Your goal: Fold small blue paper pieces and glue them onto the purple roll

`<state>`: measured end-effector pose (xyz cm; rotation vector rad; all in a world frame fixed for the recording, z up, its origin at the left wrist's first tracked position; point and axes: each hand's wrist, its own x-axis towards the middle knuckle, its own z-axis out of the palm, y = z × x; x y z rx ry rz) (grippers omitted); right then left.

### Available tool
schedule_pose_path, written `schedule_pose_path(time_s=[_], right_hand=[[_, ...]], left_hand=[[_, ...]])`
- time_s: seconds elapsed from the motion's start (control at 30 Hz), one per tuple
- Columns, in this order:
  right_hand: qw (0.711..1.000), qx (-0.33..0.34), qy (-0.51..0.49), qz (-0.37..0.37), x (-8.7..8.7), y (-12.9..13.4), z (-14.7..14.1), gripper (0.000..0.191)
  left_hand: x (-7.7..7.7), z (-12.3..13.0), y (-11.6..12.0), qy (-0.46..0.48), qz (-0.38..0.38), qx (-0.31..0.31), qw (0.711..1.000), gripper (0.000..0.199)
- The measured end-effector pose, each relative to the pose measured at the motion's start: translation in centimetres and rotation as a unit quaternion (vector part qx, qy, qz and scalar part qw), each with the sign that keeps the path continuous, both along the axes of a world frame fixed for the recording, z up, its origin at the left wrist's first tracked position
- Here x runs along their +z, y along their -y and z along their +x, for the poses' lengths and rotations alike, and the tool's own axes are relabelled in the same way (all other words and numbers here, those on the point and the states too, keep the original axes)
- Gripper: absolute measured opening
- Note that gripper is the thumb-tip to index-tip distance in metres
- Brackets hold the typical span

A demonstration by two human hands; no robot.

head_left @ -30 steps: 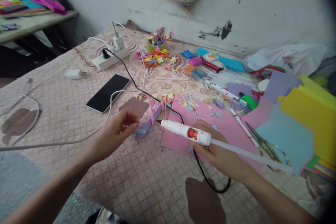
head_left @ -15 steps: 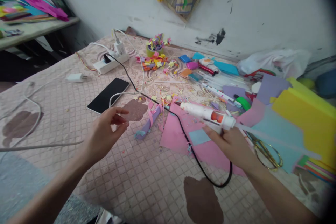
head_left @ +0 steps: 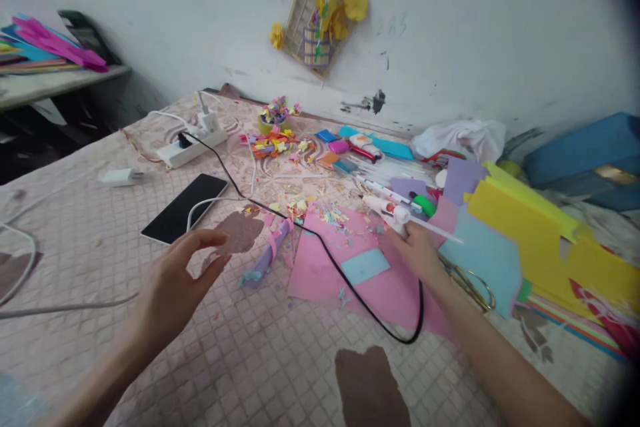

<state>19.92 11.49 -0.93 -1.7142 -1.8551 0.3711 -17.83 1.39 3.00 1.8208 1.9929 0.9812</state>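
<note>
My right hand [head_left: 419, 252] grips a white hot glue gun [head_left: 395, 212] over the right part of a pink foam sheet [head_left: 310, 273]. A clear glue stick [head_left: 440, 232] sticks out of the gun's rear, and its black cord [head_left: 345, 273] loops across the sheet. My left hand [head_left: 173, 280] hovers above the table with thumb and forefinger apart, holding nothing. Beside it lies a rolled purple tube [head_left: 270, 253] with a pink band and light blue bits at its end. A light blue rectangle [head_left: 365, 265] and small paper scraps [head_left: 333, 215] rest on the pink sheet.
Behind my left hand are a black phone [head_left: 185, 207], a white power strip [head_left: 193, 147] and a charger [head_left: 120, 177]. Colourful paper flowers [head_left: 273, 142] lie near a small pot [head_left: 275, 121]. To the right are gold-handled scissors [head_left: 470, 283] and yellow sheets [head_left: 540, 220].
The view has shifted, showing more wall and the right side. My right hand has carried the glue gun farther away, toward the sheet's far right edge. My left hand remains open near the phone.
</note>
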Motion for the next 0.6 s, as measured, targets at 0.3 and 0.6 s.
schedule_pose_path(time_s=[0.3,0.6], right_hand=[[0.999,0.013,-0.002,0.051,-1.4,-2.1,0.6,0.033],[0.991,0.018,-0.13,0.034,-2.0,-0.4,2.3,0.043]], left_hand=[[0.0,0.2,1.0,0.004,0.006,0.009,1.0,0.024],[1.9,1.0,2.4,-0.006,0.05,0.025,0.998,0.019]])
